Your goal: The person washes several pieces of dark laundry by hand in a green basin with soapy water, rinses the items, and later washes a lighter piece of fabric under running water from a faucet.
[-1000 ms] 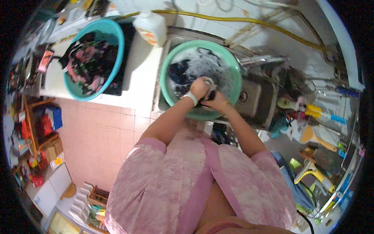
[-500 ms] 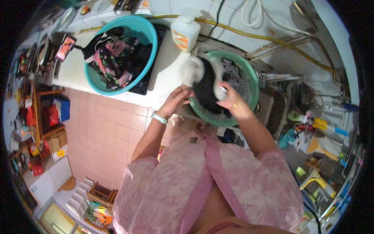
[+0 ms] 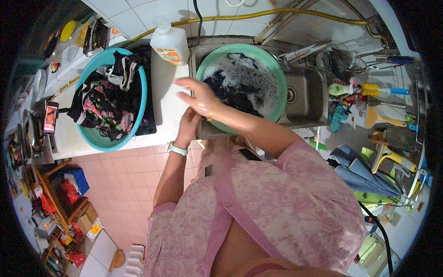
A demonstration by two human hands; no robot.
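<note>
Head view: right hand (image 3: 199, 97), fingers parted and holding nothing, right by the left hand (image 3: 187, 124), half hidden, grip unclear! Dark clothes (image 3: 244, 105) soak in the green basin (image 3: 281, 92); an orange-labelled bottle (image 3: 170, 44) stands left, before the blue basin (image 3: 92, 140).

White counter (image 3: 168, 77): dark panel (image 3: 150, 121), turquoise basin (image 3: 144, 94) apparently partly on it, white bottle (image 3: 170, 44).

The blurred right hand (image 3: 198, 97) partly hides the left hand (image 3: 187, 123), suds (image 3: 260, 82) obscure some dark cloth (image 3: 243, 102), and the lower edge crops a white rack (image 3: 135, 262).
</note>
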